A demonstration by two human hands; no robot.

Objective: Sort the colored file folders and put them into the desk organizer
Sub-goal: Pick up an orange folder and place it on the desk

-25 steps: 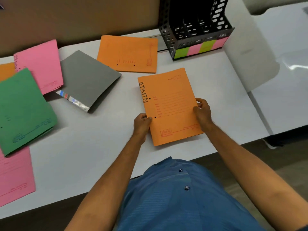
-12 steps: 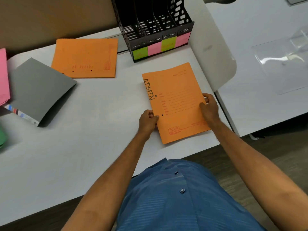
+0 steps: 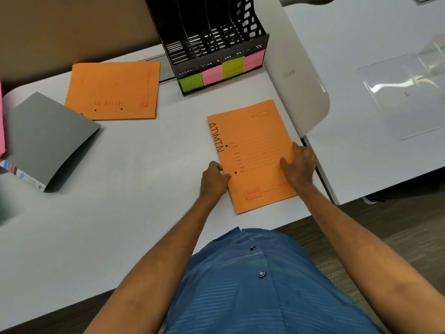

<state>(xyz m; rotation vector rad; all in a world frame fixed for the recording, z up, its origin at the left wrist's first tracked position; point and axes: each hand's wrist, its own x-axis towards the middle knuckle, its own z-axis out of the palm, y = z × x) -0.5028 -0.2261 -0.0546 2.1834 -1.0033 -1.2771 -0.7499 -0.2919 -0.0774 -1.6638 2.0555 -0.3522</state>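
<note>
An orange folder marked ADMIN (image 3: 252, 150) lies near the front right of the white desk (image 3: 120, 213). My left hand (image 3: 214, 180) grips its left edge by the lower punch hole. My right hand (image 3: 299, 166) rests on its right edge, fingers over the cover. The black desk organizer (image 3: 212, 30) stands at the back with several empty slots and green and pink sticky labels along its base. A second orange folder (image 3: 113, 90) lies flat to the organizer's left.
A grey folder (image 3: 48, 138) lies at the left, partly open, over a striped sheet. A pink folder edge (image 3: 2, 126) shows at the far left. A white divider panel (image 3: 301, 92) borders the desk's right side, with another white desk beyond.
The view has swung right, so the green and pink folders left the frame. The ADMIN folder moved right toward the desk edge, and my right hand now lies flatter on its cover.
</note>
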